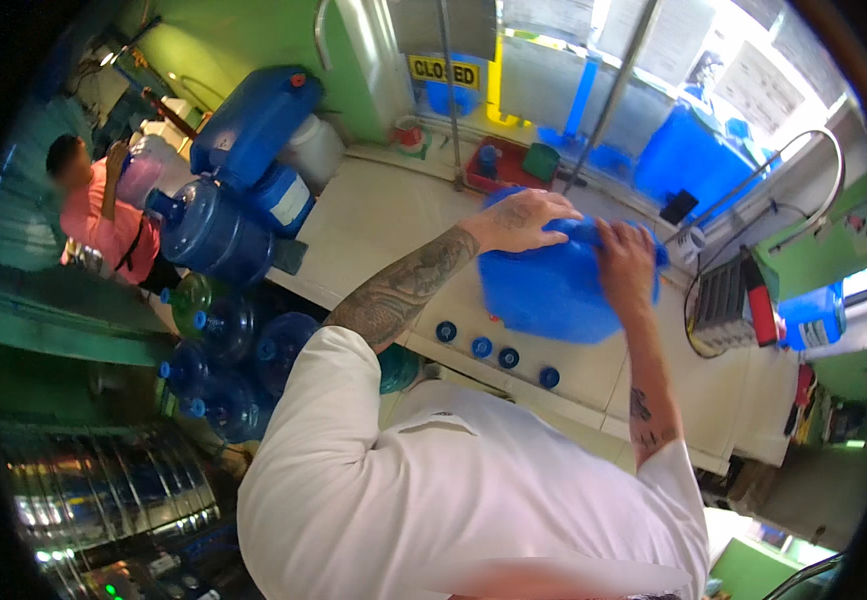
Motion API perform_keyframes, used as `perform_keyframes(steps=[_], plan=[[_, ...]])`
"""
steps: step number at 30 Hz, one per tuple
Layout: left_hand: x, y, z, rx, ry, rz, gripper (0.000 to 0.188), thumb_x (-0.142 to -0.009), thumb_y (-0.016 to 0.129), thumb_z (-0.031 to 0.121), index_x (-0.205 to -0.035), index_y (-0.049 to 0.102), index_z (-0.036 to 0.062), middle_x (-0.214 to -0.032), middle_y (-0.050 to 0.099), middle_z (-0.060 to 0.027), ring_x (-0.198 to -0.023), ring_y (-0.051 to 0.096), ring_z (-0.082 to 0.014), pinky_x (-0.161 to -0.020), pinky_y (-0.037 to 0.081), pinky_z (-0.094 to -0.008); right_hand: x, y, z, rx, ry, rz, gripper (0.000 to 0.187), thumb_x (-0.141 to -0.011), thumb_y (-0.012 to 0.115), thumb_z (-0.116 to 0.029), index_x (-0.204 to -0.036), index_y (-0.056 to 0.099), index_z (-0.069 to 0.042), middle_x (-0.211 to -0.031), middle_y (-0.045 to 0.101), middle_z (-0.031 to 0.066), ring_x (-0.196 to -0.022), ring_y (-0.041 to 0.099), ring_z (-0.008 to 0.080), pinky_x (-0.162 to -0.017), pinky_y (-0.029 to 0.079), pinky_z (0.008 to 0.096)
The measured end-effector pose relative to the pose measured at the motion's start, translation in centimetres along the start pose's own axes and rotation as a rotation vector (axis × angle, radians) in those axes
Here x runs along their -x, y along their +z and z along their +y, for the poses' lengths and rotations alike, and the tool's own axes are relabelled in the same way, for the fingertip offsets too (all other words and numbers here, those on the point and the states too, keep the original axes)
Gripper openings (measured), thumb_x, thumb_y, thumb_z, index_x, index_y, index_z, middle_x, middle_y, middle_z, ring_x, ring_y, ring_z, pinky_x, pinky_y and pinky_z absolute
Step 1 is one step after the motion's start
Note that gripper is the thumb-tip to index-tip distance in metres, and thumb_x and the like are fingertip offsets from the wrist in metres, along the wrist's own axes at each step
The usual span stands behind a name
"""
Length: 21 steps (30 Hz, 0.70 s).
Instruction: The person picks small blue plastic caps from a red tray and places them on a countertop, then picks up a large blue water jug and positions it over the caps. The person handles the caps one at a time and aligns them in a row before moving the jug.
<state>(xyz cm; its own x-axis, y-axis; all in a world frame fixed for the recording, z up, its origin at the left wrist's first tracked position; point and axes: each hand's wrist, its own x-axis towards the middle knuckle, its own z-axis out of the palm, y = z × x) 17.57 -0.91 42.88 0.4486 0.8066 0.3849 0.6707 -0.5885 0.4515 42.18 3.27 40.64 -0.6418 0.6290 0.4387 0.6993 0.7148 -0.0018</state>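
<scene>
A translucent blue plastic water container sits on the white tiled counter in front of me, slightly blurred. My left hand lies across its top with the fingers bent over it. Gripping the top at its right side, my right hand has its fingers curled over the edge. The hands are a short gap apart; what lies under the fingers is hidden. Several round blue caps are spread along the counter's near edge, close to the container.
Behind the container is a red tray with a green item. Large blue jugs stand at the counter's left end, with round bottles below. A curved metal faucet and a dark grey crate-like box are at right. Another person works far left.
</scene>
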Motion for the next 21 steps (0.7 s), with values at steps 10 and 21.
perform_keyframes(steps=[10, 21], plan=[[20.7, -13.0, -25.3, 0.217, -0.74, 0.958, 0.056, -0.092, 0.067, 0.033, -0.136, 0.052, 0.0019, -0.137, 0.053, -0.0179, -0.127, 0.049, -0.0281, -0.107, 0.04, -0.0395, 8.4, -2.7, 8.0, 0.108, 0.357, -0.005, 0.038, -0.095, 0.062, -0.033, -0.124, 0.062, -0.007, -0.116, 0.065, 0.0156, -0.108, 0.061, 0.0352, -0.095, 0.045, 0.0444], [41.5, -21.2, -40.2, 0.124, -1.232, 1.809, 0.069, -0.098, 0.051, 0.037, -0.137, 0.036, -0.0172, -0.138, 0.045, -0.0347, -0.126, 0.049, -0.0418, -0.105, 0.041, -0.0436, 7.9, -1.2, 7.2, 0.161, 0.578, 0.04, 0.045, -0.1, 0.054, -0.04, -0.112, 0.065, 0.002, -0.11, 0.067, 0.0194, -0.105, 0.062, 0.0379, -0.091, 0.047, 0.0462]])
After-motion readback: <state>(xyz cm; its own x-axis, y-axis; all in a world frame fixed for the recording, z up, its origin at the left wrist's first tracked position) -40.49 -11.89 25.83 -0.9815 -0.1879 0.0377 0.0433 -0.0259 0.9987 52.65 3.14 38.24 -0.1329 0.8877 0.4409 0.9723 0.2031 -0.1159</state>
